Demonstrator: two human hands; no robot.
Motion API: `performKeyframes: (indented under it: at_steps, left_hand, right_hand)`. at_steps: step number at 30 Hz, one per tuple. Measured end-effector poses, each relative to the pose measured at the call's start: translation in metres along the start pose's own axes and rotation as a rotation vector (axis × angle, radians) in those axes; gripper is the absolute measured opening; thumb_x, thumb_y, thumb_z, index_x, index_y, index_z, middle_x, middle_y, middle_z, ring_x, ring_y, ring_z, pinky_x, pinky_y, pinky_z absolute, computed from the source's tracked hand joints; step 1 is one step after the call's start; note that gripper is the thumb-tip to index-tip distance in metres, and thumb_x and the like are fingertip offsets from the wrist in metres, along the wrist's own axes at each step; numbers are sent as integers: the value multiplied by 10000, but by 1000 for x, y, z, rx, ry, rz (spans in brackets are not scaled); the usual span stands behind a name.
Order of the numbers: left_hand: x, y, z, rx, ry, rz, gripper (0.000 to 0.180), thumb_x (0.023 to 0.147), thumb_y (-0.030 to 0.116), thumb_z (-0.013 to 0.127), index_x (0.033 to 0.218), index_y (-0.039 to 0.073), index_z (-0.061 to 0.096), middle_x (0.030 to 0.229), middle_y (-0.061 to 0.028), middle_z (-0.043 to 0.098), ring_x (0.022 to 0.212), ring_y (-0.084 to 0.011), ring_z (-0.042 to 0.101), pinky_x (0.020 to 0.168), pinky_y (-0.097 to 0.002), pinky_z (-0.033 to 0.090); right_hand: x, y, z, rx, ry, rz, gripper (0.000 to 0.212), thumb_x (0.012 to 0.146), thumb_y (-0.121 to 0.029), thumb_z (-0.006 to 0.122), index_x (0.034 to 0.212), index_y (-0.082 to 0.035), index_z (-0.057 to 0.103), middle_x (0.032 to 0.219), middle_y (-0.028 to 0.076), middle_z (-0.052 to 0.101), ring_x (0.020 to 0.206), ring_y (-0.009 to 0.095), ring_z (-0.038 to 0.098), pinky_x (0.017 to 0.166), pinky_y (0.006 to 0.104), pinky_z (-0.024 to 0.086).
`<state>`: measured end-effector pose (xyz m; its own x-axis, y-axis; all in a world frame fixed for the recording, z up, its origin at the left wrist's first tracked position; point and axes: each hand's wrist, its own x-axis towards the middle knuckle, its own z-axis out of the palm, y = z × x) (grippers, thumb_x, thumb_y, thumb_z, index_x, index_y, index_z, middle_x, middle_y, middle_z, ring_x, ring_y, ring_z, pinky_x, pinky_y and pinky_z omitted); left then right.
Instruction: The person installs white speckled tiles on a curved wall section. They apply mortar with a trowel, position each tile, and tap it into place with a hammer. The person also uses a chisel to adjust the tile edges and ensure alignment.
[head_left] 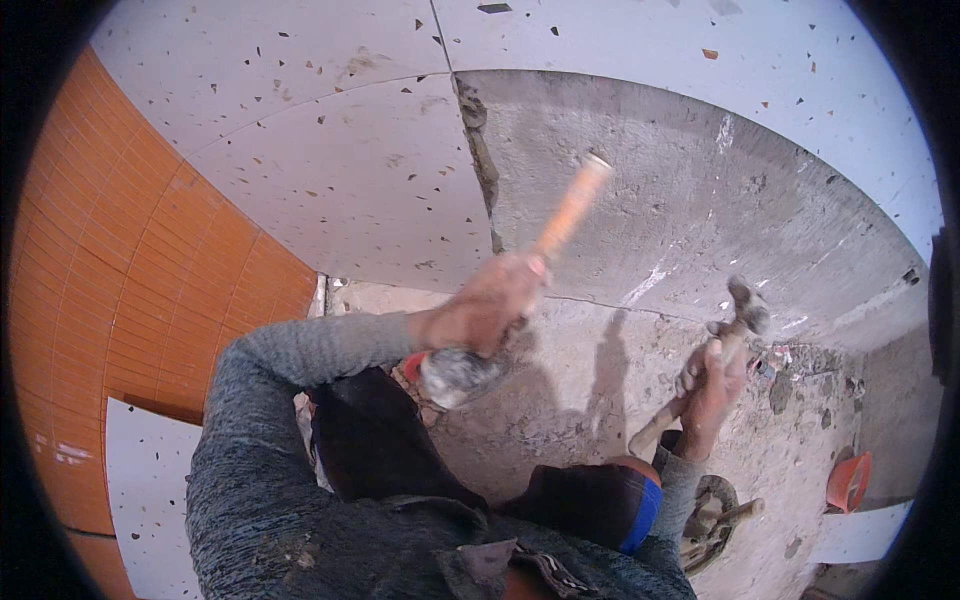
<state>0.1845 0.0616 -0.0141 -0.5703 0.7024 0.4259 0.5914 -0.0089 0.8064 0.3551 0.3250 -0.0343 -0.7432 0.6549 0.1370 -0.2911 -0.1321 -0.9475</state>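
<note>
My left hand (485,305), smeared by motion, is closed round a stick-like tool with an orange handle (570,212). The tool slants up and to the right in front of the bare grey wall section; what its lower end is, I cannot make out. Just below that hand, a grey-white rounded object (455,378) shows beside a bit of red. My right hand (712,385) grips a hammer (747,310) by its wooden handle, the dusty metal head upward near the wall's foot. The handle's end sticks out below the fingers.
White speckled panels (350,170) cover the wall around the bare cement section (640,180). Orange tiles (150,260) line the left wall. At right lie a red bucket (849,482) and a white speckled piece (860,533). A round dusty tool (708,520) lies by my right forearm.
</note>
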Motion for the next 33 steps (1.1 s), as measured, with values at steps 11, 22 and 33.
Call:
performKeyframes:
  at_steps: [11,22,33]
  left_hand:
    - [13,39,-80,-757,163,-591,503,1027,574,346,1042,89,481,690,-6,476,464,-115,447,388,-283,422]
    - [15,55,-91,-997,136,-507,494,1044,537,312,1000,74,477,686,-10,479,446,-96,435,340,-244,420]
    - [20,62,-94,-1089,103,-559,476,1040,530,349,1000,71,468,683,-19,466,456,-123,441,378,-273,429]
  right_hand:
    - [8,9,82,5,-220,40,234,994,-187,557,1176,-45,521,746,-42,511,614,25,436,518,195,358]
    - [34,28,154,262,-256,-34,282,1048,-262,473,1235,-56,519,753,12,512,532,73,455,446,220,391]
    - [75,48,234,-249,235,-686,129,937,-90,604,1004,-87,494,715,3,487,509,78,471,417,243,395]
